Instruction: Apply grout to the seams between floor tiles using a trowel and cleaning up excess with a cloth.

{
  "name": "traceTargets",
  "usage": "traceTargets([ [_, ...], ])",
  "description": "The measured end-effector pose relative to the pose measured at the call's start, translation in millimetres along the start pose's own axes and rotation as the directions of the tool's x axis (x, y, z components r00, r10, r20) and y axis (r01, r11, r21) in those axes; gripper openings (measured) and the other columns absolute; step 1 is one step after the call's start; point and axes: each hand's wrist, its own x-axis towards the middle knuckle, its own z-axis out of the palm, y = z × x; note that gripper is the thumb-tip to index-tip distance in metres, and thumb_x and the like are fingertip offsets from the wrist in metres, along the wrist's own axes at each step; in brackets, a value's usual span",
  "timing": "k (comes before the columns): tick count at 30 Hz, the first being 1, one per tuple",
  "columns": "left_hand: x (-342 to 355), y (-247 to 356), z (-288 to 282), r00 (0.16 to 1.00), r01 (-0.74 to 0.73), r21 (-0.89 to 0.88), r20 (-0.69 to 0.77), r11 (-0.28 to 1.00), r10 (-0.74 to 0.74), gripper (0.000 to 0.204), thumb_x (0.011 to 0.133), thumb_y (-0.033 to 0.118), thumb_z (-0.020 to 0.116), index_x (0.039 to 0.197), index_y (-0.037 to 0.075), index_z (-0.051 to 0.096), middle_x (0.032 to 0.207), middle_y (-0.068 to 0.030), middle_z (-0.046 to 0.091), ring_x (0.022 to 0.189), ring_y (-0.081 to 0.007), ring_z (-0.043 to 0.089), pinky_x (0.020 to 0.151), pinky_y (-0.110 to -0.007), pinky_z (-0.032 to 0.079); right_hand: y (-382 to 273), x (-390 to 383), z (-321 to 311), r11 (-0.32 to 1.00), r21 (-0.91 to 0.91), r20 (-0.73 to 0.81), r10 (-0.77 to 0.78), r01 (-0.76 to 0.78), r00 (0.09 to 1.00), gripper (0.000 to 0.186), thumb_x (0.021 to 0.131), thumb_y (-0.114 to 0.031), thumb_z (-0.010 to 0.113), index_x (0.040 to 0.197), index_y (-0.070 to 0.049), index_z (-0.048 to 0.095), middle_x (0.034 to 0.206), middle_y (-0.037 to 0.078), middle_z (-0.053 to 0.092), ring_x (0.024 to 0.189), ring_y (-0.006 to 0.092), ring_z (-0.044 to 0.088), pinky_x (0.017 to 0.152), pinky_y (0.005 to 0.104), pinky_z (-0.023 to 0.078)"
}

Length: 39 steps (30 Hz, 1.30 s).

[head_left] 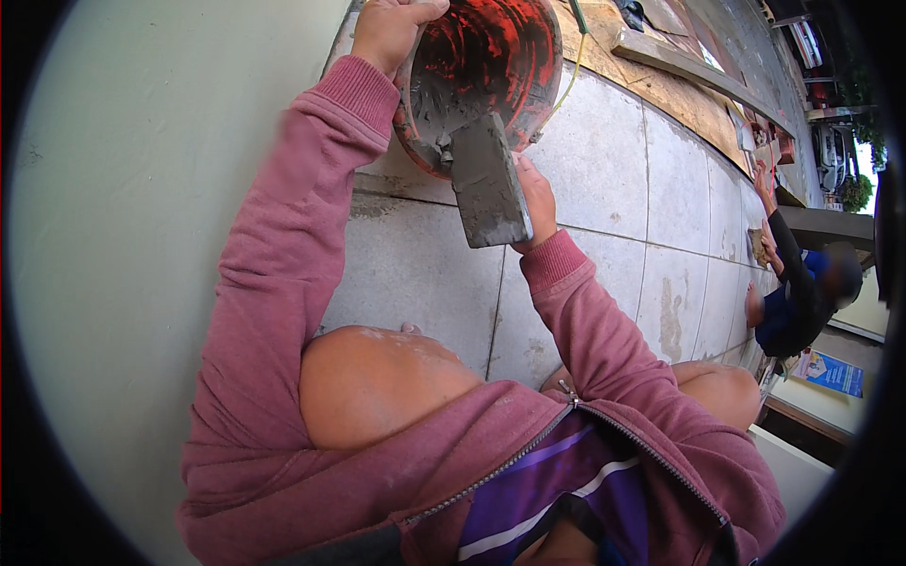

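Observation:
My left hand grips the rim of a red-orange bucket, which is tilted with its mouth toward me. Wet grey mortar is smeared over the inside wall and gathered at the lower left. In my right hand is a rectangular plastering float, its flat face coated with grey mortar. The float's far end reaches the bucket's near rim. Its handle is hidden, and my fingers are closed along its right side.
A pale wall rises close on my left. Grey tiles cover the floor. Beyond the bucket lie a wooden plank and brown sheeting. At the right, another person crouches, hands near the floor.

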Motion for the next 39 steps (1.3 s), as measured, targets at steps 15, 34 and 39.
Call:
traceTargets([
  [15,-22.7,5.3,14.5,0.998,0.019,0.024,-0.058,1.0,-0.018,0.011,0.078,0.013,0.064,0.073,0.004,0.059,0.065,0.0029,0.055,0.056,-0.005,0.047,0.053,-0.02,0.039,-28.9,9.4,8.7,0.984,0.146,0.122,0.086,-0.103,0.989,0.026,0.09,-0.018,0.037,0.105,-0.002,0.051,0.099,0.011,0.058,0.089,0.0212,0.058,0.078,0.0324,0.047],
  [34,13.2,-9.4,-28.9,0.975,-0.056,-0.092,-0.219,0.994,0.035,0.009,0.076,0.007,0.063,0.078,0.0,0.058,0.079,-0.0059,0.061,0.066,-0.0117,0.057,0.064,-0.025,0.047,-51.3,9.2,-35.8,0.71,-0.591,0.214,-0.322,0.384,0.922,0.029,0.087,-0.011,0.049,0.113,0.001,0.049,0.099,0.006,0.056,0.087,0.0103,0.052,0.078,0.0224,0.041],
  [39,0.7,-0.8,4.0,0.979,-0.074,-0.151,-0.199,0.986,0.043,0.01,0.076,0.008,0.064,0.081,0.0,0.06,0.079,-0.005,0.062,0.066,-0.0105,0.057,0.063,-0.023,0.046,-65.3,35.6,-27.9,0.457,-0.796,0.355,-0.18,0.398,0.917,0.025,0.084,-0.013,0.054,0.104,0.002,0.056,0.09,0.004,0.06,0.081,0.0095,0.053,0.078,0.0237,0.042],
])
